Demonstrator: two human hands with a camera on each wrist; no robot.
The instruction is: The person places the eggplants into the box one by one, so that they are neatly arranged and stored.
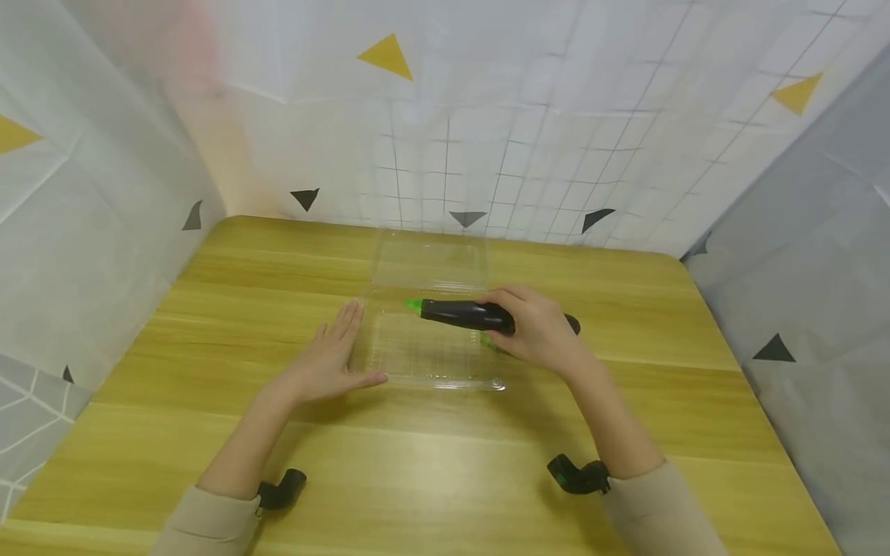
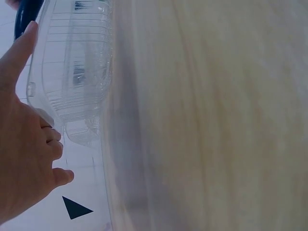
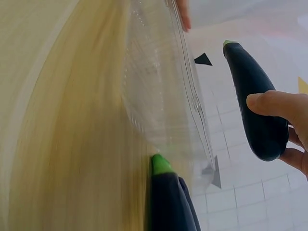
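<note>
My right hand [image 1: 534, 328] grips a dark purple eggplant [image 1: 455, 313] with a bright green stem end, which points left. It holds the eggplant over a clear plastic clamshell box [image 1: 417, 351]; the right wrist view shows it raised above the rim. The box stands with its lid [image 1: 431, 261] folded back, away from me. My left hand [image 1: 323, 363] rests at the box's left side, fingers straight and thumb along the near corner. Below my right hand, another eggplant [image 3: 166, 202] lies on the table beside the box, partly hidden by that hand in the head view.
The wooden table [image 1: 431, 463] ends at white patterned sheets [image 1: 292, 139] at the back and both sides. Black angled wrist pieces, a left one [image 1: 281, 489] and a right one [image 1: 577, 473], stick out at the beige sleeves.
</note>
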